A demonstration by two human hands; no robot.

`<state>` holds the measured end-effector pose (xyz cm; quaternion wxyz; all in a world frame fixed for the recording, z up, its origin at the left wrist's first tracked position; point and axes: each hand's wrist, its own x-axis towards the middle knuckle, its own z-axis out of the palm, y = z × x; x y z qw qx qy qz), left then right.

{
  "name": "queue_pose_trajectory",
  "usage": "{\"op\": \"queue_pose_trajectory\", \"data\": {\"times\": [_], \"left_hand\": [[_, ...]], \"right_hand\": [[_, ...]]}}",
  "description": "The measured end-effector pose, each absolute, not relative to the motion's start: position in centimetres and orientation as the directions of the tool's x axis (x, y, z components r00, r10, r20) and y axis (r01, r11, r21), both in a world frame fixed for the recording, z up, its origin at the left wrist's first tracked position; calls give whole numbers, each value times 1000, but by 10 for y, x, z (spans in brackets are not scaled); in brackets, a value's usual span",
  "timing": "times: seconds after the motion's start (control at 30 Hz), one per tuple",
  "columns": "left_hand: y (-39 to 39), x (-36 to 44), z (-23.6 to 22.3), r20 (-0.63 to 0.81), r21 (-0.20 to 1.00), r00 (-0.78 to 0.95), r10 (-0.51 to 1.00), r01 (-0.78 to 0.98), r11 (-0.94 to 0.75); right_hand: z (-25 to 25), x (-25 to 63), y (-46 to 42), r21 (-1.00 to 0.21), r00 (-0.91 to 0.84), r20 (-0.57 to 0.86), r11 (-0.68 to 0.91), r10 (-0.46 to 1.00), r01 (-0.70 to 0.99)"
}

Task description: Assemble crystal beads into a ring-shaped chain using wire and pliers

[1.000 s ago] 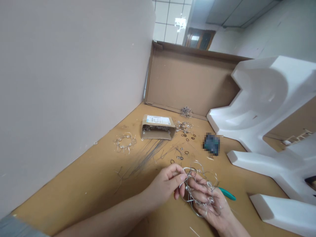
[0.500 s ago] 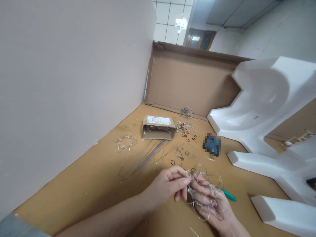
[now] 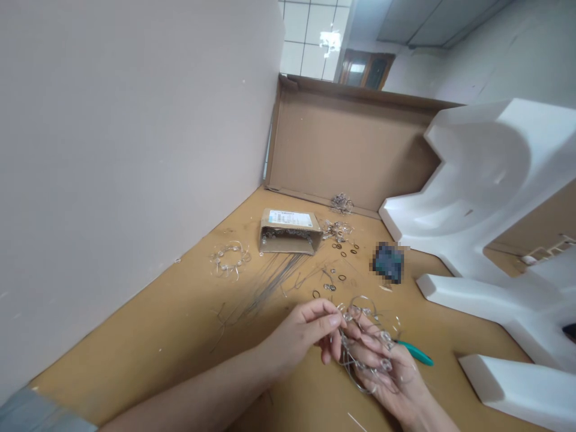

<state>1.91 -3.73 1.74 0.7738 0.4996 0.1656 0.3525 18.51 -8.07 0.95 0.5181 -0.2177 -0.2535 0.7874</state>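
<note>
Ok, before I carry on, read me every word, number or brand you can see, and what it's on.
No text can be read.
White label on the small cardboard box: printed, but too small and blurred.
Dark item: pixelated, any marking unreadable.

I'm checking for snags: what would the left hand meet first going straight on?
Probably the beaded wire in the right hand; the left hand seems to touch it, though depth is unclear.

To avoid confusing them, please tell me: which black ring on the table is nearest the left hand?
The ring just beyond the left hand, leftmost of them in the picture; the other rings lie farther off, to its right.
</note>
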Motion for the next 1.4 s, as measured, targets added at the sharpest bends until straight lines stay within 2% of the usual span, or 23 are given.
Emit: {"op": "queue_pose_trajectory", "data": {"times": [0.17,0.3,0.47,0.63,0.73,0.87,1.1,1.2,1.4], "left_hand": [[-36,18,17,112,854,673,731,-442,275],[-32,16,20,80,833,659,748,-457,313],[-25,11,22,12,898,644,765,-343,275],[-23,9,19,-23,927,728,686,-241,288],[-24,10,17,-27,950,751,660,-186,251],[-23,11,16,8,967,693,721,-187,170],[-21,12,15,34,992,562,826,-122,42],[-20,12,14,-5,996,548,836,-72,53],[-16,10,15,-16,987,526,850,-125,96]], "right_hand": [[12,181,-83,-640,-283,-157,-316,946,-701],[14,184,-84,-779,-199,-268,-333,943,-531],[17,190,-83,-889,-91,-224,-242,970,-389],[21,184,-91,-951,-77,-165,-179,983,-251],[25,180,-96,-951,-96,-201,-217,975,-220],[24,175,-94,-951,-18,-267,-266,964,-158],[15,178,-88,-960,143,-240,-213,960,-179],[14,181,-87,-953,153,-252,-219,955,-208],[15,178,-88,-953,131,-191,-152,973,-261]]}}
